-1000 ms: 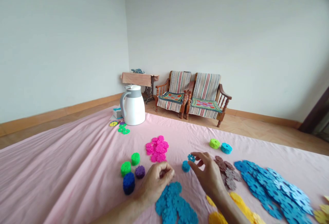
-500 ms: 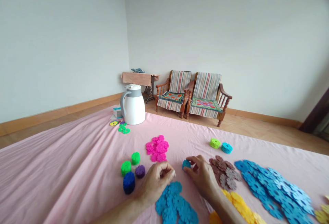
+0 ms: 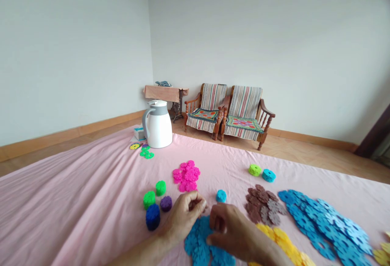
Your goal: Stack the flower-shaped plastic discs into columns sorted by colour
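The right hand (image 3: 233, 230) had moved over the loose blue flower-shaped plastic discs (image 3: 195, 243), fingers parted (no disc visible between); the left hand (image 3: 184, 215) pinched narrow, contents unclear; the short blue plastic-disc stack (image 3: 221, 195) stood beyond, released, that placement apparently done.

The one view looks from the person's head, forward and slightly down: left hand (image 3: 185, 214) and right hand (image 3: 234, 229) near and low, pink cloth (image 3: 100, 192) around them, chairs (image 3: 243, 103) and wall (image 3: 289, 46) far beyond both hands.
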`<action>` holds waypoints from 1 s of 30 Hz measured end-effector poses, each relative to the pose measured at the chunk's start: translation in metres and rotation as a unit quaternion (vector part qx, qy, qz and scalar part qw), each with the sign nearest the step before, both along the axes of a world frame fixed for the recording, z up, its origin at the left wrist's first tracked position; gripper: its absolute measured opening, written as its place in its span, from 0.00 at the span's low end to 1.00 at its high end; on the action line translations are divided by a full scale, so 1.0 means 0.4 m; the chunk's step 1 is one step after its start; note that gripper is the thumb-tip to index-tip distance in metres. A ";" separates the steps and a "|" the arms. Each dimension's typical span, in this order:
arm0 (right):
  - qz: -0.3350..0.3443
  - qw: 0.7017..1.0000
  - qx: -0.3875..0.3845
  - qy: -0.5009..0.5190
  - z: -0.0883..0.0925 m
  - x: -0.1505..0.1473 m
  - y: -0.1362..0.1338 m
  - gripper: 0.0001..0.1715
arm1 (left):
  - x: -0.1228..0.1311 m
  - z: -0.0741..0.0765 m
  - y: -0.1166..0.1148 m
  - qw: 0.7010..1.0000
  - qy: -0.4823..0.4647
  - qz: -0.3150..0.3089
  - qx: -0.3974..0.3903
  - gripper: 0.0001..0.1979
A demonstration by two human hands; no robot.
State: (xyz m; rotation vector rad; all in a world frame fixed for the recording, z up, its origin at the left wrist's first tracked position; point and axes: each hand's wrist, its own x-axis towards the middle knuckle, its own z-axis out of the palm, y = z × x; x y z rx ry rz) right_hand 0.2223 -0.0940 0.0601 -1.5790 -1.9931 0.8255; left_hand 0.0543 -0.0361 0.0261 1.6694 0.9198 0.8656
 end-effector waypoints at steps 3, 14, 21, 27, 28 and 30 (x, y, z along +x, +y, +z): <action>0.005 1.000 -0.003 -0.018 -0.001 -0.009 -0.010 0.10 | 0.001 0.004 -0.001 1.000 0.001 0.001 0.002 0.14; 0.011 0.999 -0.040 -0.001 0.017 0.002 -0.012 0.07 | 0.001 0.000 -0.003 1.000 0.000 -0.006 0.007 0.14; 0.026 0.999 -0.032 0.001 0.009 0.020 -0.010 0.13 | 0.002 0.015 -0.004 1.000 0.015 -0.002 0.014 0.15; -0.007 0.998 0.000 0.068 -0.001 0.020 0.016 0.08 | 0.003 0.010 -0.003 1.000 0.018 -0.002 0.013 0.16; -0.011 0.996 0.003 0.093 -0.005 0.019 0.023 0.07 | 0.003 0.009 -0.003 1.000 0.021 -0.002 0.015 0.16; -0.039 0.989 0.019 0.141 -0.012 0.017 0.036 0.05 | 0.002 0.010 -0.004 0.999 0.026 -0.001 0.022 0.16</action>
